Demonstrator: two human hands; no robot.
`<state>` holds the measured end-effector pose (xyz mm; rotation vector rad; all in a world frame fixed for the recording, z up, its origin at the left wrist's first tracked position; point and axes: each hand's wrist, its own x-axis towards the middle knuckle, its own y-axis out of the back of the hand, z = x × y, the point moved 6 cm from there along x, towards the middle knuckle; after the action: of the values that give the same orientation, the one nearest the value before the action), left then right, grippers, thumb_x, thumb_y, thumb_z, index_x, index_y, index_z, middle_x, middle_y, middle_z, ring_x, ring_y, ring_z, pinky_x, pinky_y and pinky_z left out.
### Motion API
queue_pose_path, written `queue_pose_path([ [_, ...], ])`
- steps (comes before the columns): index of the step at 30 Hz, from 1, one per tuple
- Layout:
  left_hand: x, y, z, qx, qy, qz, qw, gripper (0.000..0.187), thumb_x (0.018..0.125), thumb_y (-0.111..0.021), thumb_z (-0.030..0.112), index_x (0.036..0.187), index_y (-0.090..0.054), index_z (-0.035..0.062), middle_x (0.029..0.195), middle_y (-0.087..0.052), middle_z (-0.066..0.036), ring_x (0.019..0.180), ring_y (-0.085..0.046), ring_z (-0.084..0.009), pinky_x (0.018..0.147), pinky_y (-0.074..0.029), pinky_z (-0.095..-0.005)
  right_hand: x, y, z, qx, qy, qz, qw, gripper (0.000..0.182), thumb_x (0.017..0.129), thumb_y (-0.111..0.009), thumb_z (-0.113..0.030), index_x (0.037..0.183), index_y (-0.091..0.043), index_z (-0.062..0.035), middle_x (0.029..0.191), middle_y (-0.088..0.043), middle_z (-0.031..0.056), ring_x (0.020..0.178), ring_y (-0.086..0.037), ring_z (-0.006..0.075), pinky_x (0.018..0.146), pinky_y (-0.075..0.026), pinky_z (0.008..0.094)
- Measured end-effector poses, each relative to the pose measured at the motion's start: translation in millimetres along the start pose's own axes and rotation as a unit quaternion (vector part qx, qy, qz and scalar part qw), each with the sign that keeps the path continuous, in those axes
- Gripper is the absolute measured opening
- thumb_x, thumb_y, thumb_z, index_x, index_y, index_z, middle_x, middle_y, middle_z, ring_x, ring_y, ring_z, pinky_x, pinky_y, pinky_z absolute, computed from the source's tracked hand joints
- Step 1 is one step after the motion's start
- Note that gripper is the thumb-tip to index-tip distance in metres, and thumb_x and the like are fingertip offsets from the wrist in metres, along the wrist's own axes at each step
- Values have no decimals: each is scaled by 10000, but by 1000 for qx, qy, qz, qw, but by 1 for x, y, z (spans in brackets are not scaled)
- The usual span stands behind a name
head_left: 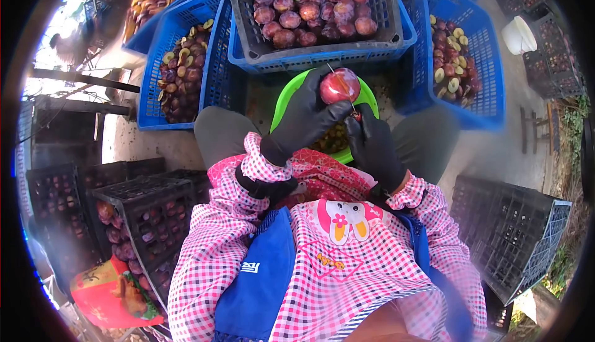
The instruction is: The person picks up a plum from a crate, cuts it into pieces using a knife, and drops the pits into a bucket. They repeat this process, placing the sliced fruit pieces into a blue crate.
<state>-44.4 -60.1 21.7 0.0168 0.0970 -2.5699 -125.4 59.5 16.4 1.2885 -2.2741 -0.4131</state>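
My left hand, in a black glove, is closed around a red-purple plum above a bright green basin. My right hand, also gloved in black, grips a small knife with a thin blade and a reddish handle end. The blade meets the plum, and a thin metal tip shows past its far side. Most of the knife's handle is hidden by my fingers. Yellowish-brown plum pits or scraps lie in the basin, partly covered by my hands.
Ahead, a black crate of whole plums rests on a blue crate. Blue crates at left and right hold cut plums. Black crates stand at lower left and lower right. A white bucket is at far right.
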Motion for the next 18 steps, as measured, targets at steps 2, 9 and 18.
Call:
queue_pose_path([
  [2, 0, -2, 12, 48, -149, -5, 988, 558, 931, -648, 367, 1305, -463, -2, 1143, -591, -64, 1075, -563, -163, 949, -459, -310, -3, 0, -1, 16, 2, 2, 1000, 184, 950, -564, -179, 1036, -519, -23, 744, -597, 207, 663, -600, 430, 561, -451, 465],
  [9, 1, 4, -12, -29, -55, -11, 998, 588, 906, -694, 277, 1343, -421, -5, 1216, -575, -87, 1104, -563, -175, 981, -448, -315, -4, -8, 12, 104, -109, -24, 988, 217, 966, -555, -206, 1041, -525, -5, 740, -605, 154, 641, -602, 334, 577, -451, 415],
  [18, 7, 8, -47, -90, 39, -63, 993, 604, 958, -573, 447, 1352, -430, 12, 1219, -572, -90, 1086, -567, -184, 947, -464, -316, 34, 44, -11, 67, -80, 66, 992, 487, 829, -757, -351, 1092, -539, -4, 786, -622, 105, 702, -610, 193, 682, -490, 318],
])
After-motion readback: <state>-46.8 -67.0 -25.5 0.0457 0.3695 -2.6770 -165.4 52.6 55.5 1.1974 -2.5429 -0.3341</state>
